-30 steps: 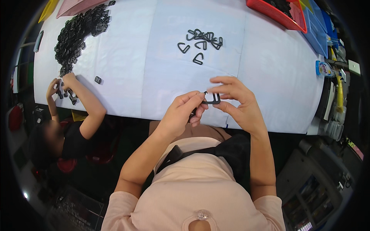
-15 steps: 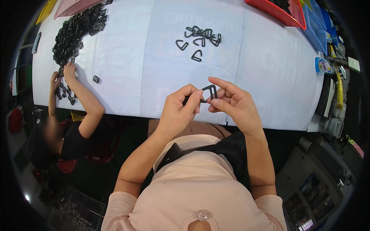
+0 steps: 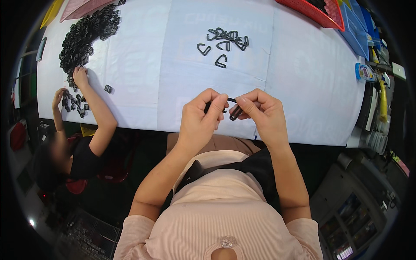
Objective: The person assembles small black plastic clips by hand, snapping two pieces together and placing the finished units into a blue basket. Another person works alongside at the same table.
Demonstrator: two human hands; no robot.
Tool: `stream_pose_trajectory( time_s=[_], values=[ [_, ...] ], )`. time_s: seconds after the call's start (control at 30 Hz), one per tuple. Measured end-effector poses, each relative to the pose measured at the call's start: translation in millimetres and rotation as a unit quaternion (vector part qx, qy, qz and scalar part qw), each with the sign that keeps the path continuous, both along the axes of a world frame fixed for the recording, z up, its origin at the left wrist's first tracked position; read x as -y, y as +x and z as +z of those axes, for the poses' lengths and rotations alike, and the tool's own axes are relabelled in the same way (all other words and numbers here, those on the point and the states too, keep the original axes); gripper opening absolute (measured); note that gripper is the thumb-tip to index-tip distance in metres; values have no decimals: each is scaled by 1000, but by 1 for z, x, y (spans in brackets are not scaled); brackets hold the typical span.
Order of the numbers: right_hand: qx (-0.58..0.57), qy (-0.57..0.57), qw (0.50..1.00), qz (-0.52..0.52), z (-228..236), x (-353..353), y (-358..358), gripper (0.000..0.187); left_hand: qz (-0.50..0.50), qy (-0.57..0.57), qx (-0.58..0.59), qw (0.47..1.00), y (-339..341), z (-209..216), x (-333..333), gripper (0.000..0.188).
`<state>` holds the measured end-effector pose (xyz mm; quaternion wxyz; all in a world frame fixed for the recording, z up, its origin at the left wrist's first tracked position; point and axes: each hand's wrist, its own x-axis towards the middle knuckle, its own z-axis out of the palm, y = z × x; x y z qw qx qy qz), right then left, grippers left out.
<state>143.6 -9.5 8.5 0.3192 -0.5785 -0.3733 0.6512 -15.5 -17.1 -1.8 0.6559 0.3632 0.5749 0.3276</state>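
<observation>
I have a small black clip [image 3: 232,109] pinched between both hands, just above the near edge of the table [image 3: 303,86] and right in front of my chest. My left hand [image 3: 200,117] is closed narrow, thumb and forefinger nipping one end of the clip; my right hand [image 3: 260,113] is closed the same way on the other end, with the rest of its fingers curled under. Most of the clip is hidden by my fingertips, so I cannot tell its exact shape from here, only that a thin dark bar shows between the two hands.

I judge it to be very light, a stiff plastic or coated wire piece that will not sag. It looks smooth, so it could slip or flick away if squeezed at the tip. The best hold is on its straight sides, close to the ends, with the pads and not the nails.

Farther up the table from the clip, a small heap of loops [image 3: 225,41] of the same black kind lies on the white cover. Far to the left of the clip, a big pile of black parts [image 3: 84,39] spreads toward the table's corner, and another person's hands [image 3: 80,76] work at its lower end. A red tray [image 3: 312,11] sits at the far right of the table, with blue bins [image 3: 359,26] beside it.
</observation>
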Motion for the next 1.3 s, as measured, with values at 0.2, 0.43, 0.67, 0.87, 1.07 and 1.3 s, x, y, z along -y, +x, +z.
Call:
stream_pose_trajectory(
  time_s=[0.2, 0.43, 0.67, 0.87, 1.07, 1.3],
  values=[
    [-35, -61, 998, 2, 1, 1, 1, 15, 5, 121, -78, 990, 6, -5, 3, 22],
    [1, -85, 996, 25, -7, 2, -3, 16, 63, 49, -27, 996, 11, -20, 14, 23],
    [-105, -61, 990, 72, -35, -7, -11, 21, 52, 24, -12, 998, -16, -54, -1, 26],
    [232, 139, 953, 139, -129, -67, 4, 37, 8, -44, 377, 925, -58, -71, -25, 29],
    [443, 359, 806, 159, -178, -88, -9, 40, 139, -179, 374, 899, -59, -88, -32, 27],
    [393, 355, 844, 91, -169, -84, -2, 19, 261, -264, 282, 885, -42, -73, -51, 30]
  ],
)
